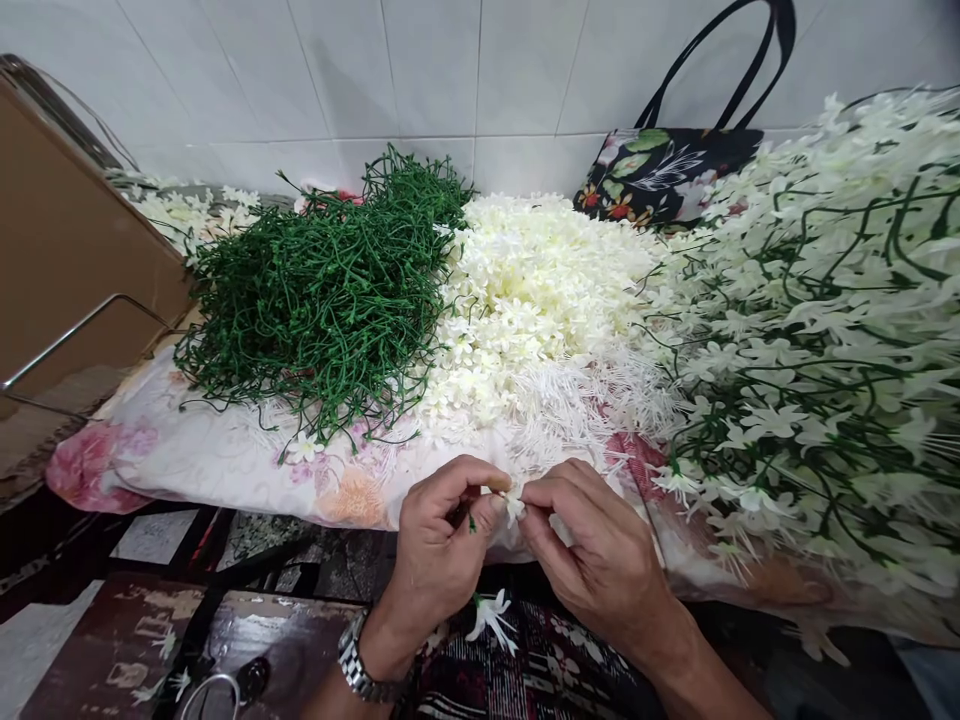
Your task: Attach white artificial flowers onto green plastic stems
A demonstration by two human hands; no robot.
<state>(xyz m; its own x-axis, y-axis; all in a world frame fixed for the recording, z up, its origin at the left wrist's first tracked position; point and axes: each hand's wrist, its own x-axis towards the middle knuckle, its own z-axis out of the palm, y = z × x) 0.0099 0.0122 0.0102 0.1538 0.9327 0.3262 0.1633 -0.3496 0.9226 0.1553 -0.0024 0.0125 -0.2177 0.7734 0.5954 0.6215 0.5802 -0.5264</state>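
My left hand [446, 540], with a metal-band watch at its wrist, pinches a small white artificial flower [514, 506] between thumb and forefinger. A bit of green stem [472, 523] shows beside its curled fingers. From the right, the fingertips of my right hand [600, 540] close on the same flower, touching its edge. Below my hands, over my lap, hangs another white flower [493, 622] on a green stem. Just behind them on the cloth lie thin white strands [559, 405], heaped before a pile of loose white blossoms [540, 270].
A tangled heap of green plastic stems [322, 290] fills the left of the floral cloth [247, 465]. Assembled white flowers [825, 380] are piled high at right. A black floral bag [667, 170] leans against the tiled wall [435, 70]. A brown panel [82, 210] stands far left.
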